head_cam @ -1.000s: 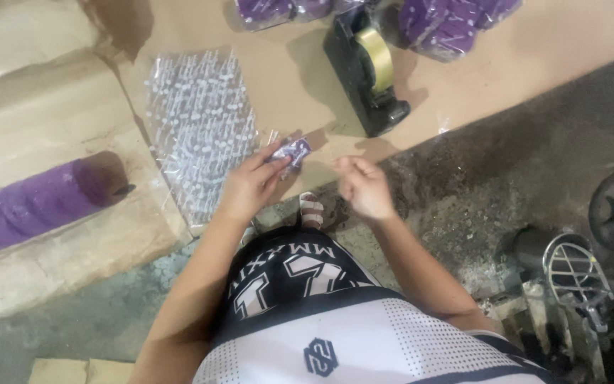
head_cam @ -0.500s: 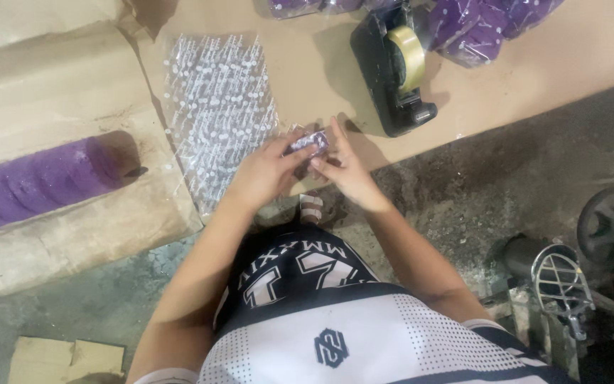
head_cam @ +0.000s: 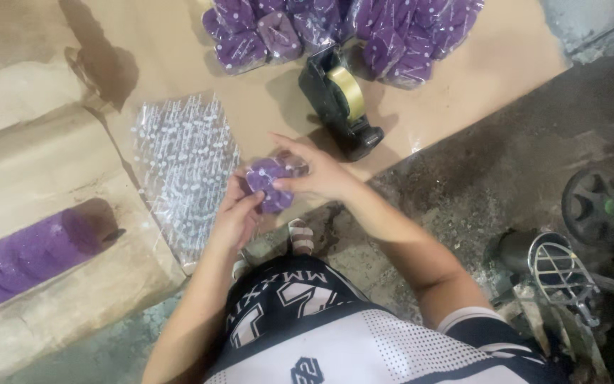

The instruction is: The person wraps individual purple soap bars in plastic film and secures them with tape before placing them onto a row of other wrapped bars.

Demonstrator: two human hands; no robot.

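Both hands are now holding one purple packet (head_cam: 270, 183) between them, just above the near edge of the brown sheet (head_cam: 463, 78). The left hand (head_cam: 238, 217) is supporting it from below, and the right hand (head_cam: 319, 173), which was open and apart a second ago, has closed its fingers on the packet's right end. So the packet is being worked with two hands, not one. Left of the hands is lying a stack of clear bags (head_cam: 182, 171). Just beyond the right hand is standing a tape dispenser (head_cam: 342, 103), and further beyond, finished packets (head_cam: 342, 28) are lying.
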